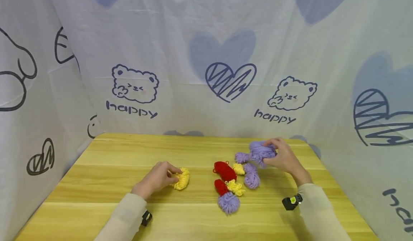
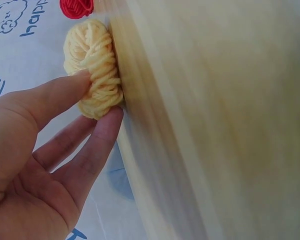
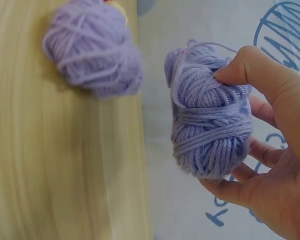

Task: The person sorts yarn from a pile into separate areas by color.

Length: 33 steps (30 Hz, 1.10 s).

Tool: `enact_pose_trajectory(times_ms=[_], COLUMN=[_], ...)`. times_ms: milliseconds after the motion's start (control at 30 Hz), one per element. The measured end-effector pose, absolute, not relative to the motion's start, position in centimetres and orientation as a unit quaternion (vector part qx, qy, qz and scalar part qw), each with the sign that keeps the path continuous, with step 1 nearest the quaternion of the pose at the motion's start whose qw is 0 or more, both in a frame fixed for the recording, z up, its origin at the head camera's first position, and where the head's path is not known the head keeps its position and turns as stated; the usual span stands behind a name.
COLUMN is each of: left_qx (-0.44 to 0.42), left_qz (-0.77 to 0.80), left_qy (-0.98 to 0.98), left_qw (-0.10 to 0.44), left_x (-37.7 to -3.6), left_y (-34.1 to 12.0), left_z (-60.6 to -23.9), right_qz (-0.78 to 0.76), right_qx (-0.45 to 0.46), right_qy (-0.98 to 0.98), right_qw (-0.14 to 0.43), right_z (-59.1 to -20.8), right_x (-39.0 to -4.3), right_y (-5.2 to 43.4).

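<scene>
A small yellow yarn ball point(image 1: 183, 179) lies at the left of the table, and my left hand point(image 1: 157, 178) pinches it between thumb and fingers. The left wrist view shows the thumb pressed on the wound strands of this yellow yarn point(image 2: 97, 65), its side close to the wood. My right hand point(image 1: 284, 158) grips a large lavender yarn skein point(image 1: 260, 152) at the back right. Seen from the right wrist, the skein point(image 3: 212, 115) is banded round its middle, thumb on one side and fingers beneath. Another lavender ball point(image 3: 92, 47) sits nearby on the table.
Between the hands is a cluster of yarn balls: a large red one point(image 1: 226, 171), a small red one point(image 1: 221, 187), yellow ones point(image 1: 235, 188) and several lavender ones point(image 1: 229, 203). A printed white curtain point(image 1: 180, 54) hangs behind the wooden table point(image 1: 96, 187).
</scene>
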<state>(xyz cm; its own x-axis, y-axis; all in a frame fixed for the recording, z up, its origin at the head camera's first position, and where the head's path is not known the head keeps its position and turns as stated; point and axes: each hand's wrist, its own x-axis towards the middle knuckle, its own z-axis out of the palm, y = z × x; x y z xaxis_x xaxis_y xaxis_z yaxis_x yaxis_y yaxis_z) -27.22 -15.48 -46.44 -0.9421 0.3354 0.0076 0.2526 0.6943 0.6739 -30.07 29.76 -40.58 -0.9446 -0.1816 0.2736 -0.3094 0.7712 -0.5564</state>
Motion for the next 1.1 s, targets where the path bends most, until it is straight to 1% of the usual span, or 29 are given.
enact_pose_trajectory(times_ms=[467, 833, 1100], left_qx=[0.163, 0.156, 0.162], left_qz=[0.351, 0.355, 0.359], left_qy=[0.92, 0.92, 0.917], left_qw=[0.055, 0.06, 0.06], left_x=[-27.2, -27.2, -27.2], left_y=[-15.4, -15.4, -15.4], left_z=[-46.2, -46.3, -46.4], right_qz=[0.314, 0.306, 0.31], right_qx=[0.089, 0.079, 0.065], right_qy=[-0.94, -0.94, -0.94], right_qw=[0.1, 0.125, 0.124], right_z=[-41.3, -42.3, -43.6], right_x=[-30.3, -30.7, -30.9], right_y=[32.9, 35.4, 37.6])
